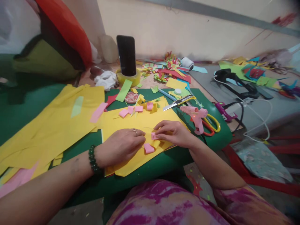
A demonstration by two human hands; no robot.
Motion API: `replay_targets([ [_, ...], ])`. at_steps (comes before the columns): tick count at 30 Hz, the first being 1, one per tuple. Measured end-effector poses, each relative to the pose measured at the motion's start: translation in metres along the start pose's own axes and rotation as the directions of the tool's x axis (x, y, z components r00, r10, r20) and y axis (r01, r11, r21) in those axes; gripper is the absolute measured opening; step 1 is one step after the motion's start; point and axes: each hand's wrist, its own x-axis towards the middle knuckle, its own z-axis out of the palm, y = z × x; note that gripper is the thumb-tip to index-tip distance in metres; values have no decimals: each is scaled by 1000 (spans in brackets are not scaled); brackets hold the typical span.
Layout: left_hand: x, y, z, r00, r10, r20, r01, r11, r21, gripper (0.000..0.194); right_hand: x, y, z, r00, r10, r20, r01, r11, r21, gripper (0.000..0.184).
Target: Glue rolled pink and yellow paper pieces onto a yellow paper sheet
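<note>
My left hand (pixel 120 147) rests on a yellow paper sheet (pixel 138 125), fingers curled, a ring on one finger and a dark bead bracelet (pixel 93 159) at the wrist. My right hand (pixel 174 132) pinches a small pink paper piece (pixel 154 136) against the sheet, fingertips meeting those of the left hand. Another folded pink piece (pixel 149 148) lies just below them. Several more pink pieces (pixel 134 109) lie in a row farther up the sheet.
A green mat (pixel 206 109) carries a pink glue gun (pixel 197 117), scissors (pixel 212 125), a utility knife (pixel 178 102) and large yellow sheets (pixel 51 125). A phone (pixel 126 54) stands in a tape roll. Paper flowers (pixel 171 67) and cables (pixel 253 106) lie beyond.
</note>
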Motion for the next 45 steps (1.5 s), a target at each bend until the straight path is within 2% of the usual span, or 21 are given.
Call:
replay_targets([
  [13, 0, 0, 2, 1000, 10, -14, -9, 999, 33, 25, 2, 4, 1, 989, -32, 143, 43, 996, -79, 14],
  [17, 0, -1, 2, 1000, 18, -13, -18, 999, 33, 24, 1, 1, -1, 988, -97, 117, 119, 971, -206, 14],
  [23, -1, -1, 2, 999, 24, -37, -23, 999, 33, 24, 0, -7, -10, 992, -111, 60, 124, 948, -293, 22],
  [29, -1, -1, 2, 999, 35, -35, -34, 999, 24, 25, -1, -2, -6, 976, -199, 94, 220, 886, -409, 34],
  [32, -1, -1, 2, 999, 27, -30, -26, 999, 23, 25, -3, -3, -6, 985, -155, 77, 173, 901, -399, 35],
  [36, 0, -1, 2, 1000, 16, -25, -15, 1000, 12, 26, -5, -12, -10, 990, -28, 138, 67, 955, -290, 35],
  [39, 0, -1, 2, 1000, 11, -4, -11, 1000, 15, 26, -4, -15, -10, 987, 25, 158, 25, 951, -307, 29],
  [45, 0, 0, 1, 1000, 8, -2, -8, 1000, 8, 27, -2, -7, -8, 987, -24, 160, 68, 959, -273, 18],
])
